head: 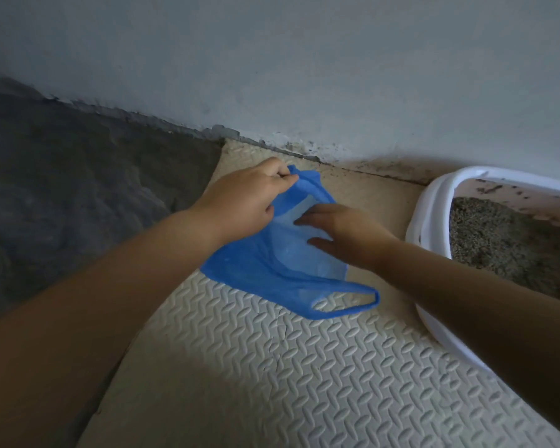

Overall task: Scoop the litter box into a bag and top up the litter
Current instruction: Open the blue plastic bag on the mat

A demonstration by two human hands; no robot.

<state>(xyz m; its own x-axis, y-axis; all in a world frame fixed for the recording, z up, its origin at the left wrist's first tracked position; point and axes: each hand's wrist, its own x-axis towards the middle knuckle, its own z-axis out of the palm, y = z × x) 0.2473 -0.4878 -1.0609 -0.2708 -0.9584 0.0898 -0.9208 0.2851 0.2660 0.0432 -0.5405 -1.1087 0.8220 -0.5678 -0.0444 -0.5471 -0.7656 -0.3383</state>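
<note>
Litter box point(427, 227): positioned at the right edge of the foam mat point(304, 367), holding grey litter point(498, 240). Blue bag point(256, 263): lies near the mat's far edge, left of the box and apart from it. Its long axis runs from the far handle to the free near handle point(346, 307). Left hand point(243, 198): fingers curled, pinching the far handle. Right hand point(343, 227): fingers straight and spread, resting on the bag at its mouth; this hand is nearer the box. Judgement: the mouth must be parted before any scooping; the opening appears to face the box.
</note>
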